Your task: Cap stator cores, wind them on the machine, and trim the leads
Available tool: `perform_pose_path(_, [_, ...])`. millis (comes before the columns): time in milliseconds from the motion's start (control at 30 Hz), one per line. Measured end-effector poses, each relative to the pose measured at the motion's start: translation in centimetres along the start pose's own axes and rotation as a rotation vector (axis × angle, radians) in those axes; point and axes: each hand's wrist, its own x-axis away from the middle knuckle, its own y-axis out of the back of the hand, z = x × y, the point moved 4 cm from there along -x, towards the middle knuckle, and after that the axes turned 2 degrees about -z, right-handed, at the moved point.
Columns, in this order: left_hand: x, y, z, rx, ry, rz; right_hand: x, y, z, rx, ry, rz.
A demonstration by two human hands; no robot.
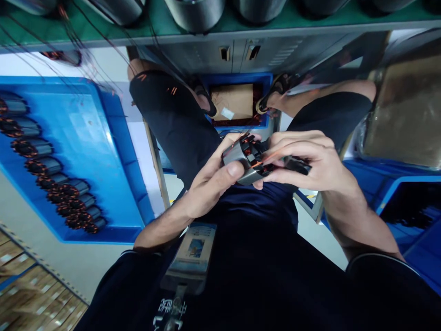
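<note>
A silvery metal motor stator [237, 158] with copper wire and black inserts is held above my lap. My left hand [217, 181] is wrapped round its outer wall, the thumb lying on the metal. At its open end, the fingers of my right hand [303, 158] pinch orange copper wire by the rim. A small black piece [296, 164] sits within the right hand's grasp; its exact shape is partly covered by the fingers.
On the left, a blue tray [120, 161] carries several wound stators [44, 147]. Metal cylinders [195, 11] stand on the green bench [155, 27] ahead. A blue bin [268, 99] with cardboard lies between my feet. Another blue bin [389, 197] holds dark pieces at right.
</note>
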Motion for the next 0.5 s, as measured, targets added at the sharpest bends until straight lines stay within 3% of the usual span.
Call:
perform_pose_path(233, [0.1, -0.3, -1.2, -0.139, -0.225, -0.125, 2.5, 0.2, 3.3, 0.19, -0.025, -0.113])
perform_pose_path(367, [0.8, -0.1, -1.6, -0.264, -0.295, -0.225, 3.9, 0.2, 4.1, 0.302, -0.051, -0.1])
perform_pose_path(500, [0.2, 0.1, -0.8, -0.356, -0.366, -0.199, 3.8, 0.1, 4.7, 0.349, -0.048, -0.069])
